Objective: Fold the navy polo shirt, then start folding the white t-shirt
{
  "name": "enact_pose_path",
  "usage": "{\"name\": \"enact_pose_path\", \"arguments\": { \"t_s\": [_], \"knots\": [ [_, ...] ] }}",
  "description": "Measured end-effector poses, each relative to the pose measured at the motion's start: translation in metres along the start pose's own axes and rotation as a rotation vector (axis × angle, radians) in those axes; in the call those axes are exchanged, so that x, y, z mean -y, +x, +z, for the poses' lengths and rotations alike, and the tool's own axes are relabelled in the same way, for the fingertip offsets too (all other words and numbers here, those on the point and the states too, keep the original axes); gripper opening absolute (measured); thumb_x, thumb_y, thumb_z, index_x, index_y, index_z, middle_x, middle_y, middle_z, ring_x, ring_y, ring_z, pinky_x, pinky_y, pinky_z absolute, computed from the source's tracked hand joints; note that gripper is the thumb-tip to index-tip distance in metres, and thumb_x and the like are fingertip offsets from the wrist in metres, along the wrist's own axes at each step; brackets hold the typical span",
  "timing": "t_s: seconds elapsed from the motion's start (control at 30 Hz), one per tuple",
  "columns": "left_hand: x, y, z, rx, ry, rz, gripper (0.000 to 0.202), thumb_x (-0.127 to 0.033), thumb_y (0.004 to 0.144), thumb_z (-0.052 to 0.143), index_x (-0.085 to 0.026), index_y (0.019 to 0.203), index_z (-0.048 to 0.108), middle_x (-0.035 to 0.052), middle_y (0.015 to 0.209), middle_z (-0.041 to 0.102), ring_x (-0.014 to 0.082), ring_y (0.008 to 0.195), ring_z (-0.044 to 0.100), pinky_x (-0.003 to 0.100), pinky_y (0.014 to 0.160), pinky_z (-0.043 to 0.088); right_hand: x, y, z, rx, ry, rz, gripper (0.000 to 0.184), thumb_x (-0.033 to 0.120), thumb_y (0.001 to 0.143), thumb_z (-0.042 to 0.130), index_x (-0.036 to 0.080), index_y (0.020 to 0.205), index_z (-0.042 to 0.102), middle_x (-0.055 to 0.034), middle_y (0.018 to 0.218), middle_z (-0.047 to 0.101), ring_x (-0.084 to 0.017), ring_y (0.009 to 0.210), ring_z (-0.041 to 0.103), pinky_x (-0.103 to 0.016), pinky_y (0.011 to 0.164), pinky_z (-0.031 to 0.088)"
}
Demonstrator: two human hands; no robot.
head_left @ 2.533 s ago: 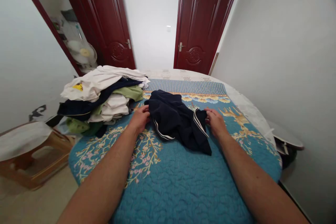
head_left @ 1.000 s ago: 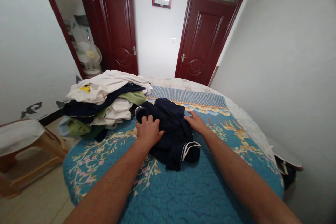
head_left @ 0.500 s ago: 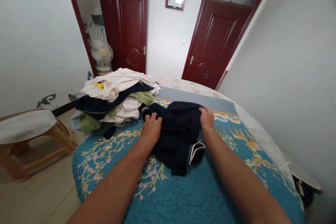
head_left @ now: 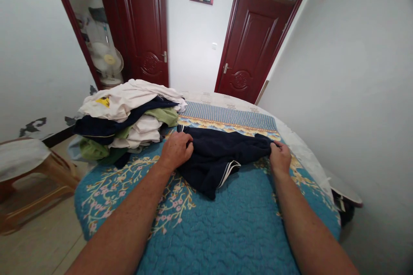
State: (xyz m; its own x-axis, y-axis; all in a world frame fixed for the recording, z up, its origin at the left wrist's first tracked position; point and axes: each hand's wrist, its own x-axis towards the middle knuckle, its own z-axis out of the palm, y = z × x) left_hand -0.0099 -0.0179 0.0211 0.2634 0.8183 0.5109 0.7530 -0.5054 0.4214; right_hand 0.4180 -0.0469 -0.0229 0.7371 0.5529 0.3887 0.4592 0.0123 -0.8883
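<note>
A dark navy garment (head_left: 219,146) with white-striped edges, perhaps a shirt, lies crumpled and stretched sideways over the teal floral quilted cover (head_left: 238,223). At its left end, my left hand (head_left: 177,150) is closed on the cloth near a striped edge. My right hand (head_left: 280,157) pinches the garment's right end, fingers wrapped round the bunched fabric. One striped opening faces the near side between the hands. Parts of the cloth under the fingers are hidden.
To the left a heap of clothes (head_left: 129,111) in white, navy and green stands on the table. A wooden stool (head_left: 41,180) with a pale cover is at the left. A wall (head_left: 368,73) runs along the right; red doors (head_left: 138,25) stand at the back.
My right hand has moved right, drawing the garment's end out, so it lies longer and flatter. My left hand still grips the left end. The view has shifted slightly right.
</note>
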Motion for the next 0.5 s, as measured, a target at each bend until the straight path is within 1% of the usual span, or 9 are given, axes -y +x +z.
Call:
{"name": "enact_pose_path", "arguments": {
  "t_s": [0.07,0.17,0.2,0.23,0.3,0.37,0.4,0.43,0.5],
  "knots": [
    [-0.015,-0.003,-0.005,0.121,-0.133,0.080,0.029,-0.042,0.090,0.068,-0.027,0.113,0.078,0.0107,0.108,0.075,0.0314,0.107,0.065,0.044,0.101,0.049,0.002,0.003,0.000,-0.010,0.010,-0.056,0.049,0.047,0.082,0.065,0.012,0.115,0.077,-0.0012,0.073,0.063,-0.021,0.070,0.058,-0.036,0.076,0.050],
    [-0.038,-0.012,-0.001,0.456,-0.214,0.221,0.062,-0.051,0.077,0.084,-0.030,0.134,0.070,0.0079,0.119,0.074,0.0297,0.110,0.066,0.038,0.095,0.051,0.005,0.007,0.003,-0.099,0.083,-0.097,0.047,0.047,0.084,0.063,0.013,0.113,0.078,-0.0050,0.084,0.071,-0.022,0.078,0.063,-0.037,0.083,0.052],
    [-0.044,-0.015,0.003,0.545,-0.192,0.272,0.061,-0.048,0.075,0.086,-0.028,0.131,0.071,0.0078,0.118,0.074,0.0294,0.110,0.066,0.038,0.095,0.051,0.005,0.008,0.004,-0.128,0.125,-0.090,0.046,0.047,0.085,0.063,0.013,0.112,0.078,-0.0063,0.090,0.073,-0.022,0.082,0.065,-0.037,0.086,0.053],
    [-0.049,-0.018,0.008,0.603,-0.162,0.318,0.050,-0.043,0.077,0.085,-0.026,0.123,0.074,0.0077,0.115,0.074,0.0288,0.109,0.066,0.037,0.095,0.050,0.005,0.009,0.004,-0.152,0.166,-0.081,0.046,0.047,0.085,0.064,0.013,0.112,0.078,-0.0074,0.095,0.075,-0.022,0.086,0.067,-0.037,0.089,0.053],
    [-0.056,-0.020,0.015,0.647,-0.161,0.361,0.020,-0.033,0.086,0.075,-0.021,0.102,0.076,0.0068,0.105,0.074,0.0255,0.103,0.067,0.036,0.092,0.050,0.007,0.012,0.002,-0.187,0.223,-0.073,0.044,0.048,0.085,0.066,0.013,0.110,0.078,-0.0084,0.100,0.076,-0.023,0.091,0.069,-0.037,0.091,0.054],
    [-0.055,-0.016,0.016,0.591,-0.296,0.289,0.013,-0.029,0.094,0.064,-0.020,0.096,0.074,0.0046,0.099,0.073,0.0218,0.095,0.067,0.033,0.089,0.050,0.012,0.013,-0.002,-0.220,0.238,-0.095,0.043,0.048,0.086,0.066,0.014,0.109,0.078,-0.0086,0.100,0.076,-0.023,0.092,0.069,-0.037,0.091,0.054],
    [-0.051,-0.012,0.013,0.508,-0.407,0.202,0.017,-0.031,0.096,0.061,-0.021,0.100,0.074,0.0036,0.099,0.074,0.0210,0.093,0.067,0.033,0.088,0.051,0.015,0.013,-0.005,-0.239,0.231,-0.116,0.043,0.048,0.088,0.065,0.014,0.110,0.078,-0.0085,0.099,0.076,-0.023,0.091,0.069,-0.037,0.090,0.054],
    [-0.047,-0.008,0.010,0.381,-0.534,0.090,0.020,-0.035,0.097,0.061,-0.021,0.105,0.074,0.0030,0.101,0.075,0.0208,0.094,0.068,0.033,0.089,0.052,0.020,0.013,-0.008,-0.255,0.215,-0.141,0.043,0.048,0.089,0.064,0.014,0.111,0.078,-0.0083,0.099,0.076,-0.022,0.089,0.069,-0.036,0.090,0.054],
    [-0.033,0.003,0.002,0.030,-0.788,-0.158,0.029,-0.043,0.095,0.065,-0.023,0.114,0.074,0.0027,0.106,0.077,0.0221,0.100,0.069,0.034,0.094,0.053,0.028,0.011,-0.014,-0.280,0.159,-0.200,0.042,0.048,0.092,0.062,0.014,0.112,0.078,-0.0082,0.099,0.076,-0.022,0.088,0.068,-0.036,0.089,0.054]
  ]
}}
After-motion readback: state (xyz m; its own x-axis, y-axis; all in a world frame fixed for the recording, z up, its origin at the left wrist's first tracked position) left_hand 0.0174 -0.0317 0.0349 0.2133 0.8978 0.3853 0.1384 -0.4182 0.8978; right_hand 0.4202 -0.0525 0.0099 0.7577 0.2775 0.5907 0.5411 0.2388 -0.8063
